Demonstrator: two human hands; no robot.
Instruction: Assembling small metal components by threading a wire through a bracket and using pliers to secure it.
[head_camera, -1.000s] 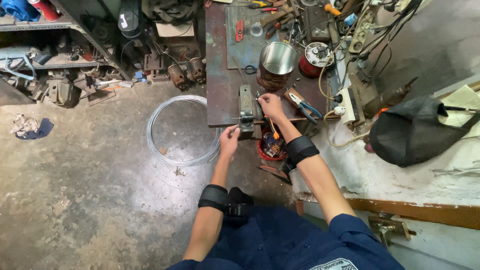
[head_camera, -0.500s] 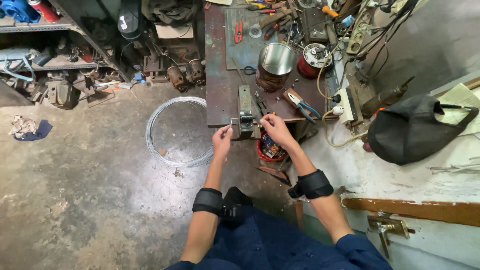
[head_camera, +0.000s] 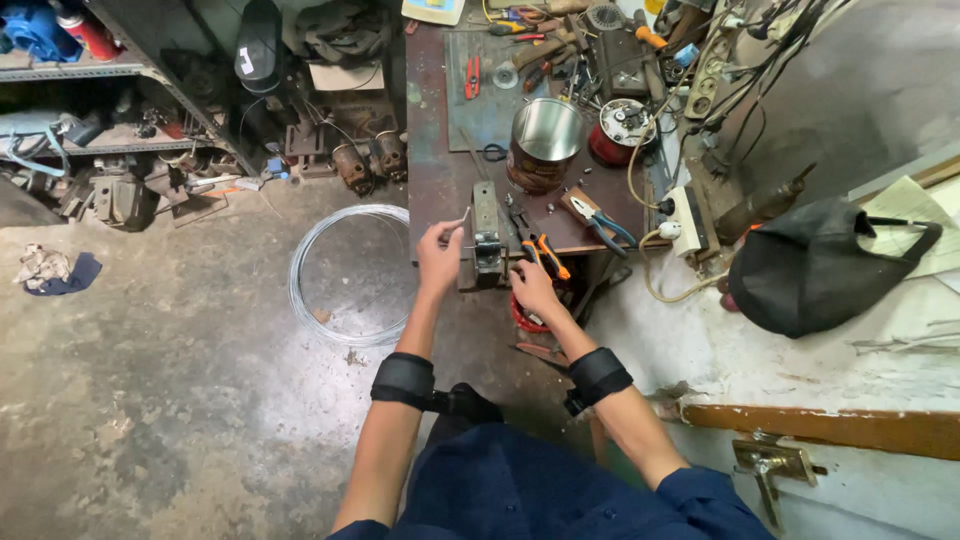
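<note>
Wire bit was the thing in play here: a short pale piece, pinched between the left hand's fingertips and sticking up at about 1 o'clock from that hand, just left of the small bench tool bolted at the counter's near edge. Right hand sat at 4 o'clock from that tool, fingers curled down by the orange-handled pliers; couldn't tell if it was actually gripping them or just resting on them.

My take on doing this bit well: the pinch looked pretty far down the wire, so the free end could wobble. I'd have choked up closer to the tip and fed it straight into the tool, not at an angle. The pliers were right there, and holding a piece that short with them would've kept the fingertips clear of the tool.

Other stuff around: a shiny tin at 12 o'clock from the right hand, blue-handled pliers at 2 o'clock, and the big wire coil on the floor at 9 o'clock from the left hand.
</note>
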